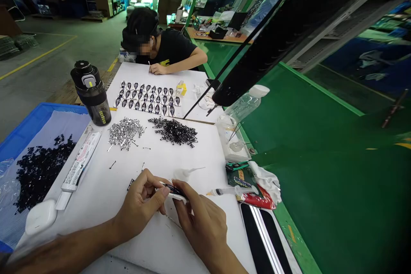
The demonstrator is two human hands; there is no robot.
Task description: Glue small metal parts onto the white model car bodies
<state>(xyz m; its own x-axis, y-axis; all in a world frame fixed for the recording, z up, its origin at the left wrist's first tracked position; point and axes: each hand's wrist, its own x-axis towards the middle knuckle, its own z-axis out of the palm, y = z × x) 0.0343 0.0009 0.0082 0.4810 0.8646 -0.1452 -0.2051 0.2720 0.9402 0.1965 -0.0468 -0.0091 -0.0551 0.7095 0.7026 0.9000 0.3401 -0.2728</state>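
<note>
Between both hands, over the front of the white work surface [128, 201], is a small black-and-white part [175, 192]. My left hand [146, 199] pinches its left end between thumb and fingers. Its right end is gripped by my right hand [201, 218], fingers above and thumb beneath. Fingers cover much of the part, so its exact kind is unclear. Just beyond the hands lie a small nozzle bottle [184, 173] and, to the right, a clear syringe [233, 190]. A pile of small silver metal pieces [125, 132] and a pile of small black pieces [175, 131] sit farther back.
A dark bottle [93, 94] stands at the left by a white tube [80, 162], a white case [40, 217] and a blue bin [41, 115] of black pieces. Rows of black-and-white parts [144, 106] lie before a co-worker [170, 47]. A black arm [257, 47] slants overhead.
</note>
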